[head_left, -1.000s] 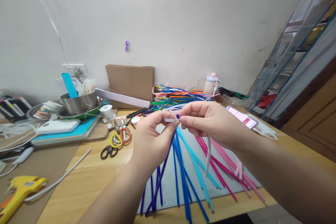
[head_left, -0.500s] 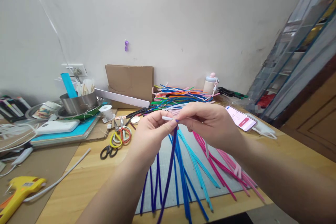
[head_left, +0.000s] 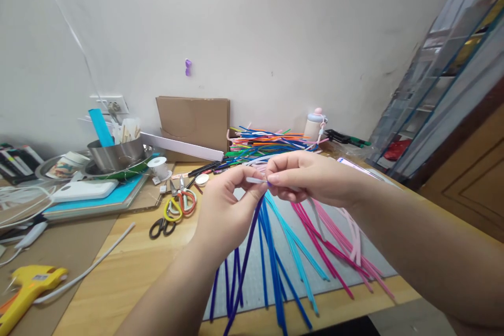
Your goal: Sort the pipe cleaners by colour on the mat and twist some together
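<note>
My left hand [head_left: 228, 205] and my right hand [head_left: 311, 176] meet above a grey mat [head_left: 255, 268], fingers pinched together. Between them I hold the top end of a dark purple pipe cleaner [head_left: 246, 260] that hangs down toward me, crossed with a white pipe cleaner [head_left: 255, 180]. The left thumb and forefinger pinch the crossing point. The right fingers grip the white one, whose tail droops under my right hand. Blue, light blue and pink pipe cleaners [head_left: 334, 252] lie fanned out on the mat below.
A heap of mixed coloured pipe cleaners [head_left: 268, 144] lies at the back by a cardboard box [head_left: 192, 118]. Scissors [head_left: 173, 212] and a white spool [head_left: 159, 166] sit left of my hands, a yellow glue gun [head_left: 27, 286] at far left. A phone is partly hidden behind my right wrist.
The purple pipe cleaner's lower end swung a little left and right. My right hand turned at the crossing point, and the white tail shifted beneath it. The hands stayed joined.
</note>
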`<state>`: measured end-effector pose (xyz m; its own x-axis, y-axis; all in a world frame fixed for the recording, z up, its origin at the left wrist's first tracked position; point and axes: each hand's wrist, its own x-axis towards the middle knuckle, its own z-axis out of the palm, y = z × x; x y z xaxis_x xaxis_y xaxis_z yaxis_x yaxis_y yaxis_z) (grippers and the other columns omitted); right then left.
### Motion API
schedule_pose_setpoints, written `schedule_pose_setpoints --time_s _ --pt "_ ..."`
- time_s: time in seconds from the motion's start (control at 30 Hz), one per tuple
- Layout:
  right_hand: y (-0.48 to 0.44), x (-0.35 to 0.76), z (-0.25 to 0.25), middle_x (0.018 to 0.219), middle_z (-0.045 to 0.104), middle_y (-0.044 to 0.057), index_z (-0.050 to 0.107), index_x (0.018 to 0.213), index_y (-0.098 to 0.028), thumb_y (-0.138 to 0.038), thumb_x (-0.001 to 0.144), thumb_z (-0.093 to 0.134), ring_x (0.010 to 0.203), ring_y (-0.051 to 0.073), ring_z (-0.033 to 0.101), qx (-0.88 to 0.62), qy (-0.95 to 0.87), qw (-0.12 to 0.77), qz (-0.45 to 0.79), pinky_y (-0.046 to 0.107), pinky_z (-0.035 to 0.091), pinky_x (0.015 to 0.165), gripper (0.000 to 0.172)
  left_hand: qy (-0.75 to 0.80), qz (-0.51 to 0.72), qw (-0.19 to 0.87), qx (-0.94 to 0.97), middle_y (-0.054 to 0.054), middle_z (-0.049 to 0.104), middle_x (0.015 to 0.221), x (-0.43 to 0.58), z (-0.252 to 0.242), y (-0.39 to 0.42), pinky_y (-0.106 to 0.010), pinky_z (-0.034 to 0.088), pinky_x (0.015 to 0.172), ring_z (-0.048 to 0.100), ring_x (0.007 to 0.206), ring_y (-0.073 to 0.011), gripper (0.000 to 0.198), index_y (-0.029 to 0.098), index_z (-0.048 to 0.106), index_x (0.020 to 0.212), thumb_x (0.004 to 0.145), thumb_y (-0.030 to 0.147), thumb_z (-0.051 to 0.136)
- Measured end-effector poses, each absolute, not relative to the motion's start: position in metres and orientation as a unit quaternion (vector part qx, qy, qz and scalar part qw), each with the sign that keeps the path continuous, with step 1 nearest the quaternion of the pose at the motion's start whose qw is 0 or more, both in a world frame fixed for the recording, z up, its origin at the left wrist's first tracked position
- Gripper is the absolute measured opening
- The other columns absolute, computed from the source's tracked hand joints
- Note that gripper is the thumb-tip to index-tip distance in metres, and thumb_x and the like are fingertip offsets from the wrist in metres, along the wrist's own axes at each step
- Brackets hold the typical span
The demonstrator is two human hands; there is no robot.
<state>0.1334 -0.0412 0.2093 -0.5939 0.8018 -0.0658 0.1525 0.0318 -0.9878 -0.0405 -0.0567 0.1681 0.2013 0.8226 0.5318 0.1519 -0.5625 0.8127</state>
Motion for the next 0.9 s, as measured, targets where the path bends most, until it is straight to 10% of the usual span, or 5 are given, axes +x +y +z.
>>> schedule_pose_setpoints --time_s 0.47,0.73,0.9 --pt "-0.046 0.132 0.217 0.069 0.052 -0.003 0.055 0.077 -0.018 -0.025 0.079 0.053 0.059 0.008 0.044 -0.368 -0.819 0.253 0.362 0.022 0.034 0.053 0.008 0.282 0.527 0.514 0.615 0.002 0.064 0.067 -0.042 0.17 -0.052 -0.019 0.043 0.059 0.055 0.061 -0.0083 0.007 0.016 0.065 0.075 0.073 0.021 0.069" --pt "-0.054 0.129 0.202 0.073 0.059 0.005 0.059 0.072 -0.02 -0.017 0.079 0.049 0.071 0.017 0.052 -0.317 -0.895 0.306 -0.068 0.03 0.037 0.063 0.012 0.285 0.523 0.559 0.578 0.002 0.058 0.057 -0.04 0.171 -0.048 -0.019 0.039 0.052 0.048 0.051 -0.0071 0.014 0.013 0.064 0.069 0.067 0.023 0.073" --pt "-0.057 0.127 0.2 0.078 0.06 0.004 0.06 0.081 -0.019 -0.023 0.083 0.051 0.069 0.015 0.052 -0.344 -0.868 0.355 0.053 0.028 0.039 0.06 0.01 0.285 0.542 0.529 0.588 0.002 0.061 0.064 -0.042 0.168 -0.049 -0.021 0.042 0.057 0.053 0.058 -0.0094 0.015 0.016 0.063 0.074 0.07 0.027 0.072"
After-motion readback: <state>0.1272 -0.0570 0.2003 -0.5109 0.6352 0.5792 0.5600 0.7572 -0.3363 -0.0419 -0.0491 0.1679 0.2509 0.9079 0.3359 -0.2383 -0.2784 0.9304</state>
